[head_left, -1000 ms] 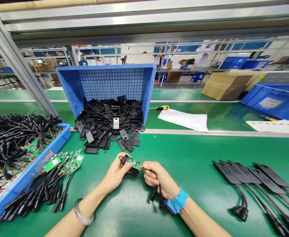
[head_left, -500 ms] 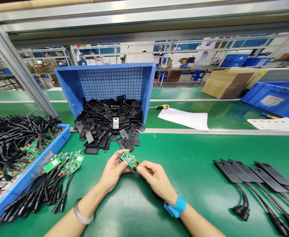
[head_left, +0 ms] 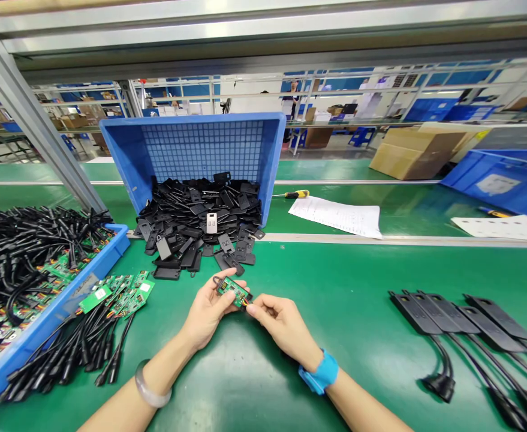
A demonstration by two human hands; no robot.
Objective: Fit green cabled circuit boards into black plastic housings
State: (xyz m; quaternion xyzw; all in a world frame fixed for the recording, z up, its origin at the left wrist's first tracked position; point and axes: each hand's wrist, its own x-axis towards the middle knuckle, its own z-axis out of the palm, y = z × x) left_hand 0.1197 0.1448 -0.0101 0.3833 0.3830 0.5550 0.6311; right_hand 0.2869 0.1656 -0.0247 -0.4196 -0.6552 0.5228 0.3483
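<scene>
A green circuit board with a small digit display lies in a black plastic case half with a loop at its end. My left hand is closed round this case, its thumb pressing on the board's face. At the board's lower right end, my right hand pinches by the coloured wires and the black cable there; most of that cable is hidden behind the hand. To the left lies a bunch of circuit boards with black cables. Beyond my hands are loose black case halves.
A tipped blue crate spills case halves. At the left stands a blue tray of cabled boards. Several closed black cases with cables lie right. Farther back are a printed sheet, a yellow-black screwdriver and a cardboard box.
The board sits slightly differently in the case, and my left thumb has shifted a little along it. My right fingers have moved slightly left at the wire end.
</scene>
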